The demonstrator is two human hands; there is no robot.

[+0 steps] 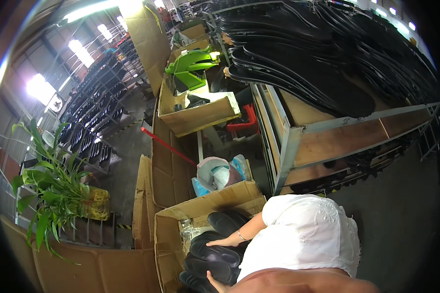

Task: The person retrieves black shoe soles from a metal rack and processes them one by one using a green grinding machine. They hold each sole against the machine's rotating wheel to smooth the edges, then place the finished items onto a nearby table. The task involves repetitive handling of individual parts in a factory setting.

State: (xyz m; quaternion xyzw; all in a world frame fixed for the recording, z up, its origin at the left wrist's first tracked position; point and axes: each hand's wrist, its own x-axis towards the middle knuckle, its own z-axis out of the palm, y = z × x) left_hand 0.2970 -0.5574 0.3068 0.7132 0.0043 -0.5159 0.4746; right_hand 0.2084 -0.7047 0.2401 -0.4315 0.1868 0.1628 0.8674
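A person's left hand [225, 240] rests flat and open on black shoe soles [215, 254] stacked in a cardboard box [168, 229], while the right hand [213, 282], nearer the body, grips the lower soles.

Open brown cardboard box [168, 229], bottom centre, holds black shoe soles. Second open brown cardboard carton [200, 119], upper centre, stands on a stand below a green machine. Flattened brown cardboard sheets [166, 168] stand upright between them. No labels, signs or screens seen.
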